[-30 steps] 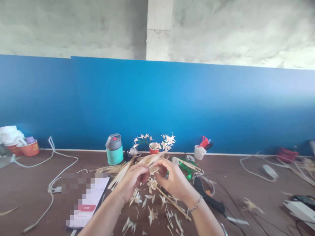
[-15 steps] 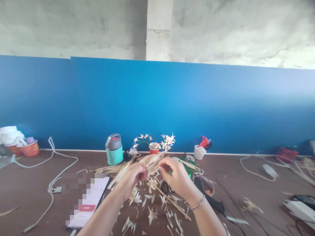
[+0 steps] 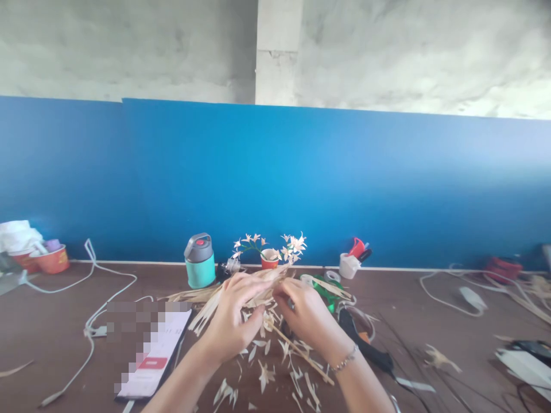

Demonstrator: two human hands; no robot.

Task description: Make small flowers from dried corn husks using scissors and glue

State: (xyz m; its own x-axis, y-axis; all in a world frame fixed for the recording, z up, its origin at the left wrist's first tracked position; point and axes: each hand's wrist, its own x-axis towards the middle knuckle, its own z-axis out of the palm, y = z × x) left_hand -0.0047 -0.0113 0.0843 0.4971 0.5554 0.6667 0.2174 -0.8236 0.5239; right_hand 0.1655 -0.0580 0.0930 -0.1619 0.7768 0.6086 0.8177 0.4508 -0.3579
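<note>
My left hand [image 3: 236, 322] is over the pile of pale dried husk strips [image 3: 205, 314], its fingers stretched out and the thumb apart. To its right my right hand [image 3: 310, 314] has its fingers curled in a pinch; whatever lies between the fingertips is hidden or too small to make out. Below the hands, pale husk flowers [image 3: 266, 376] and cut petals lie scattered on the brown table. A thin wooden stick [image 3: 303, 354] slants among them. Just beyond the hands a red paper cup [image 3: 270, 264] holds green stems with pale flowers [image 3: 296, 245].
A phone [image 3: 161, 350] lies left of my left forearm. A teal flask [image 3: 200, 269] stands at the back. Green tape [image 3: 323, 289], a black-handled tool [image 3: 365, 344] and a white cup [image 3: 348, 267] are to the right. White cables [image 3: 112, 307] run across the left side. A blue partition [image 3: 275, 178] rises behind.
My left hand has opened from curled fingers, stretching them forward and right towards my right hand. My right hand stays pinched, turned slightly and moved a little left.
</note>
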